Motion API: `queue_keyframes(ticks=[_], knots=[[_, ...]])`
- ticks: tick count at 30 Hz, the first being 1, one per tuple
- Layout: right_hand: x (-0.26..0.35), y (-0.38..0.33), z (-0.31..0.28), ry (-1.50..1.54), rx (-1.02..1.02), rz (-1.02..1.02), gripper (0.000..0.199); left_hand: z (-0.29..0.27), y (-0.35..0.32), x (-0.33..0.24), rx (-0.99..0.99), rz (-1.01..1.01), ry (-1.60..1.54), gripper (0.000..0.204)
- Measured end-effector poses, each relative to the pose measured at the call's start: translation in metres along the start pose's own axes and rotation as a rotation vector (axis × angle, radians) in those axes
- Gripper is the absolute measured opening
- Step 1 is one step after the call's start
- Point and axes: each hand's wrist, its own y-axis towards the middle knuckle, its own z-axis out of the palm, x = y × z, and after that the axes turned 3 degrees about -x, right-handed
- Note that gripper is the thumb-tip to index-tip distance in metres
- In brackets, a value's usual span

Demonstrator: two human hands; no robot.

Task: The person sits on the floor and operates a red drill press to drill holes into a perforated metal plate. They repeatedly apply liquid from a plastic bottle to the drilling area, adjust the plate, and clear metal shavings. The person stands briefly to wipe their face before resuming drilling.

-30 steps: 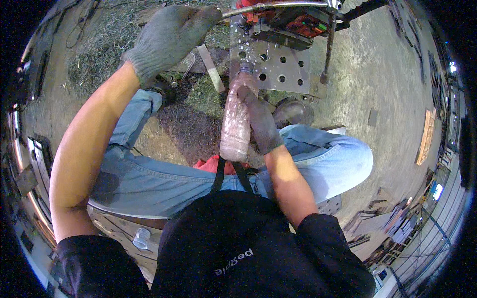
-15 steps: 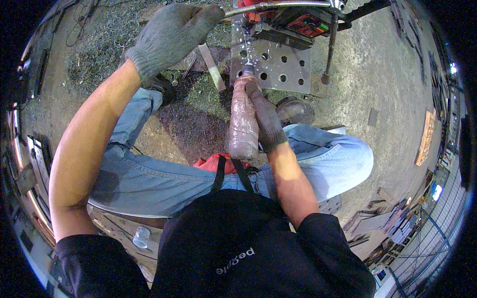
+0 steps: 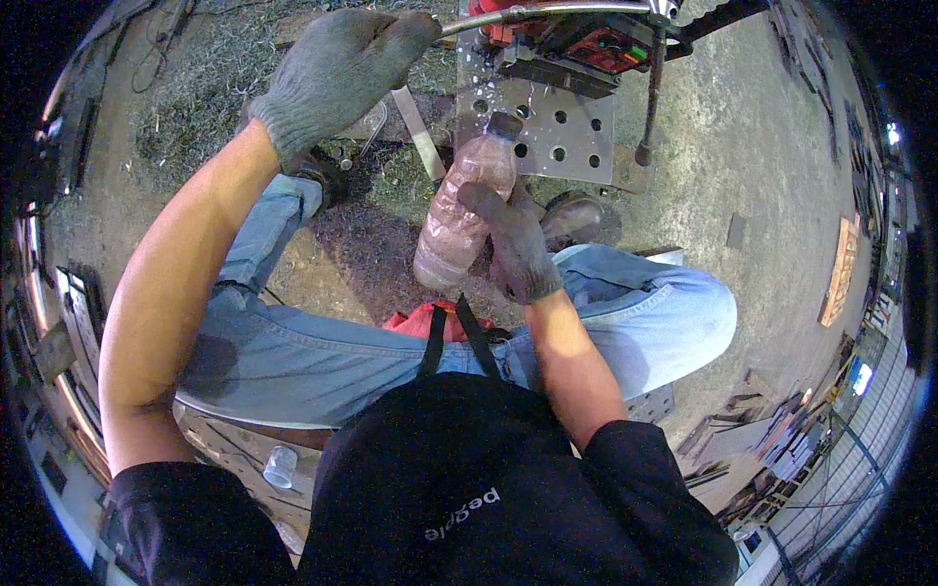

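My left hand, in a grey knit glove, is closed around the end of a long metal feed handle at the top. That handle belongs to a red and black drilling machine, only partly in view. My gloved right hand grips a cloudy plastic bottle with a dark cap. The bottle is tilted, its cap end away from me over the edge of a steel plate with rows of round holes. White liquid spatters and shavings lie on the plate beside the machine.
Metal shavings cover the floor at the left. A flat metal strip lies left of the plate. Another lever hangs down at the machine's right. A clear cup is behind my left leg, and a wooden piece lies far right.
My right hand has drawn the bottle back from the machine and tilted it, its base swinging left. My left hand stays on the feed handle.
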Motion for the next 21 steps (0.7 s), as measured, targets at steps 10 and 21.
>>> queue_keyframes(ticks=[10,21], knots=[[-0.002,-0.002,-0.001,-0.098,0.045,-0.001,0.049,-0.002,-0.001,-0.006,0.017,-0.020,0.066,0.042],[-0.009,0.013,-0.018,-0.171,-0.061,0.214,0.057,-0.002,0.000,-0.005,0.043,-0.026,0.086,0.042]])
